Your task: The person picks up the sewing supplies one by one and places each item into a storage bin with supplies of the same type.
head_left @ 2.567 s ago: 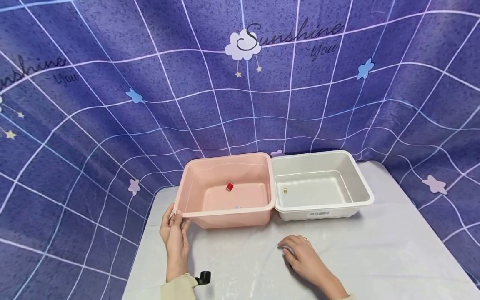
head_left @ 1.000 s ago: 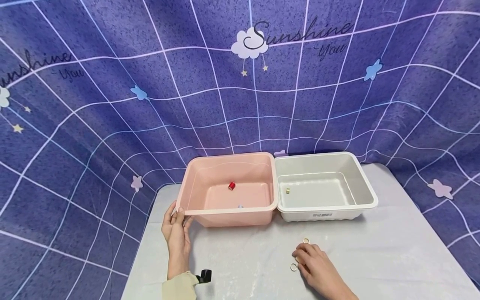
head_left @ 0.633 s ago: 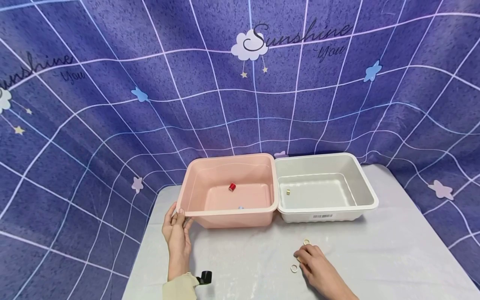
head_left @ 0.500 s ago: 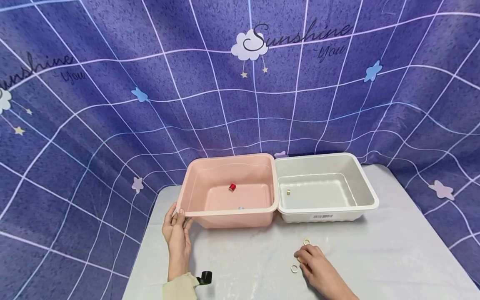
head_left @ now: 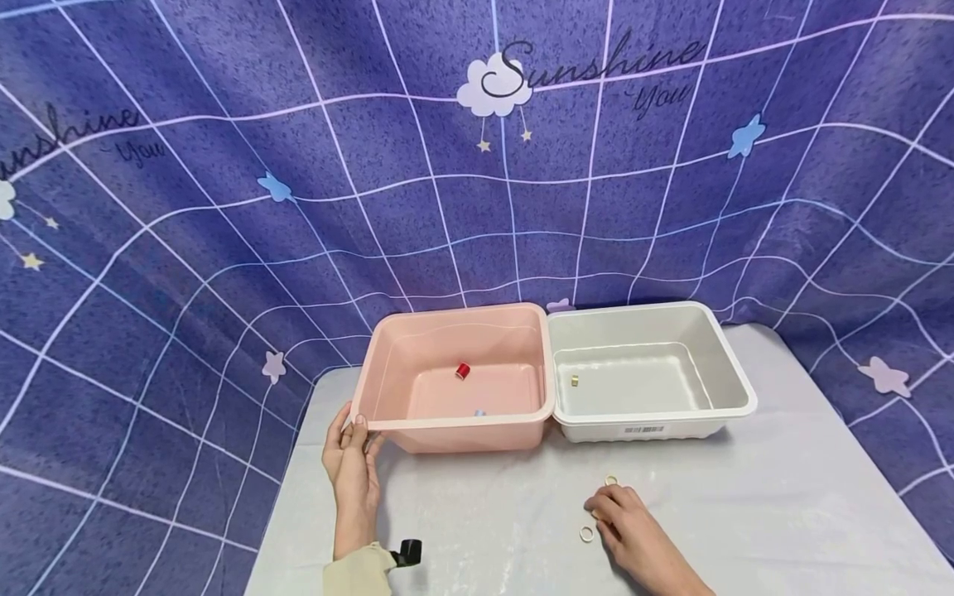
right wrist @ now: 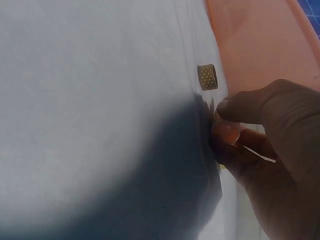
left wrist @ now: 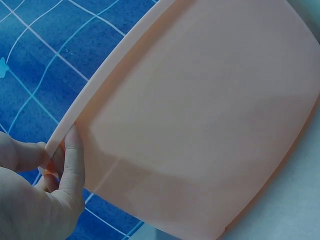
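My left hand (head_left: 353,468) grips the near left corner of a pink bin (head_left: 462,437), fingers curled over its rim, as the left wrist view also shows. My right hand (head_left: 637,534) is low over the table in front of a white bin (head_left: 734,389). Thumb and fingers pinch a small ring-shaped roll of tape (right wrist: 227,132), mostly hidden by them. Just left of the fingertips lies a second tape roll (head_left: 586,534); a third one (head_left: 611,480) shows beyond the knuckles. In the right wrist view a dotted gold tape roll (right wrist: 207,77) sits near the thumb.
Inside the pink bin are a red thread spool (head_left: 463,371) and a small light-blue piece (head_left: 480,413), partly behind the front wall. A small gold roll (head_left: 575,381) lies in the white bin. The bins stand side by side against a blue curtain (head_left: 477,199).
Over the earlier frames my right hand has shifted to the right, and two tape rolls have come into sight beside it. It is nearly still lately. My left hand keeps its grip.
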`<act>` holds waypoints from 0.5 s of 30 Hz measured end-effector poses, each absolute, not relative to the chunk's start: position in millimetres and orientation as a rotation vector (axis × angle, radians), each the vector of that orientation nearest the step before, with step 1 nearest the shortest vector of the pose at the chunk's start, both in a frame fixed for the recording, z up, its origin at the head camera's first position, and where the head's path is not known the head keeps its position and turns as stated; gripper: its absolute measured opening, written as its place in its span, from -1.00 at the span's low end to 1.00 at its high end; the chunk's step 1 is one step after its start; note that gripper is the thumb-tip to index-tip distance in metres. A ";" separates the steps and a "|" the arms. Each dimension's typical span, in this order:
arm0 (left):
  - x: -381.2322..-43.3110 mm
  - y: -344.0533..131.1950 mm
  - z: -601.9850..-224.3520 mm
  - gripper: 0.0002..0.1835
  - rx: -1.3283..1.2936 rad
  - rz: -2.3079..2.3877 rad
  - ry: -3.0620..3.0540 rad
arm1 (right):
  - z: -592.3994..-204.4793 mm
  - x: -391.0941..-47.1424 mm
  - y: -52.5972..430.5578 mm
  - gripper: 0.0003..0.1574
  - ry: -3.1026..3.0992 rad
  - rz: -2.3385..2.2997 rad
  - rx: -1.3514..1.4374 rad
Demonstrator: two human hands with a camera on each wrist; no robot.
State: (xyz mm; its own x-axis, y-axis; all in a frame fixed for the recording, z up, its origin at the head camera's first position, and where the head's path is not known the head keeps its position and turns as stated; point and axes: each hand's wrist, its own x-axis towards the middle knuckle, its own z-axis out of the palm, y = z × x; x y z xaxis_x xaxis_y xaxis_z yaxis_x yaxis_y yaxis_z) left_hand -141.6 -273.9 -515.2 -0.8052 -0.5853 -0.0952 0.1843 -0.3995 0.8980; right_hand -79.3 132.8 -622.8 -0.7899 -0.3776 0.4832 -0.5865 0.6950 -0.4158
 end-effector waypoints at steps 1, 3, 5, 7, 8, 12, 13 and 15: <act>-141.8 -273.9 -515.1 -0.48 0.562 -2.225 -1.353 | -622.4 -79.6 132.7 -0.57 -2.544 0.803 0.752; -142.0 -274.1 -514.8 -0.47 0.566 -2.229 -1.349 | -621.1 -80.0 132.5 -0.58 -2.555 0.809 0.744; -142.2 -274.4 -514.7 -0.47 0.574 -2.228 -1.348 | -619.1 -80.4 132.3 -0.58 -2.572 0.817 0.737; -142.1 -274.7 -514.3 -0.46 0.574 -2.235 -1.338 | -617.2 -80.8 132.1 -0.59 -2.589 0.830 0.731; -142.0 -275.0 -514.4 -0.46 0.573 -2.235 -1.336 | -616.4 -81.1 132.0 -0.60 -2.594 0.836 0.732; -141.5 -274.8 -514.7 -0.46 0.573 -2.231 -1.337 | -614.3 -82.4 131.1 -0.61 -2.603 0.856 0.740; -141.4 -274.8 -514.8 -0.46 0.571 -2.227 -1.344 | -613.9 -83.0 130.8 -0.62 -2.604 0.864 0.740; -141.0 -274.6 -515.0 -0.46 0.564 -2.223 -1.351 | -612.9 -83.8 129.9 -0.63 -2.608 0.872 0.738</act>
State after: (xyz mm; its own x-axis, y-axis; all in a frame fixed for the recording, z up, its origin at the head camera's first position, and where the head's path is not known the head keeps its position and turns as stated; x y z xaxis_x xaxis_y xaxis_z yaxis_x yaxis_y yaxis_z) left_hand -141.0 -274.6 -515.0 -0.8026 -0.5881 -0.0995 0.1824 -0.4009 0.8978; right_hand -83.8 129.9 -612.9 -0.8256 -0.3761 0.4207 -0.5535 0.6850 -0.4738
